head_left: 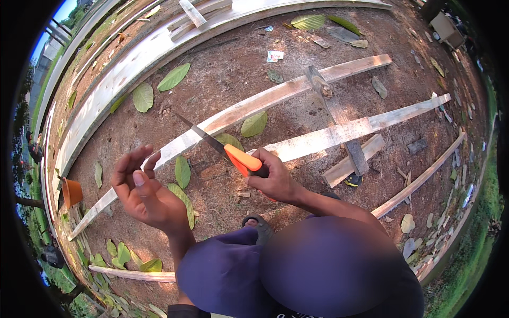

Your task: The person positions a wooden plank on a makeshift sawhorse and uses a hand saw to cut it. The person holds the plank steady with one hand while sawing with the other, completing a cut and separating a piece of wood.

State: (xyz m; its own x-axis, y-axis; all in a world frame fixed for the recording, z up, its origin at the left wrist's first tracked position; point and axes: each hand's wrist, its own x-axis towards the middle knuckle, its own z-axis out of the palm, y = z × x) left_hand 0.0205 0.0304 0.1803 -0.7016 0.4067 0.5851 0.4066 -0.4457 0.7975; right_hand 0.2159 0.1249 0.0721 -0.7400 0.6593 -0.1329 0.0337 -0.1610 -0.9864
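Note:
My right hand is wrapped round the orange and black handle of a handsaw. The saw's dark blade points up and left, passing over a long wooden beam that lies on the ground. I cannot tell whether the blade touches the beam. My left hand is raised beside the beam's lower left stretch, palm turned up, fingers apart and slightly curled, holding nothing. Right of the saw lies a second board. A short crosspiece runs between the beam and this board.
A wide pale plank with short offcuts on it curves along the upper left. Another wood block and a thin strip lie at right. An orange bucket stands far left. Leaves are scattered over the dirt.

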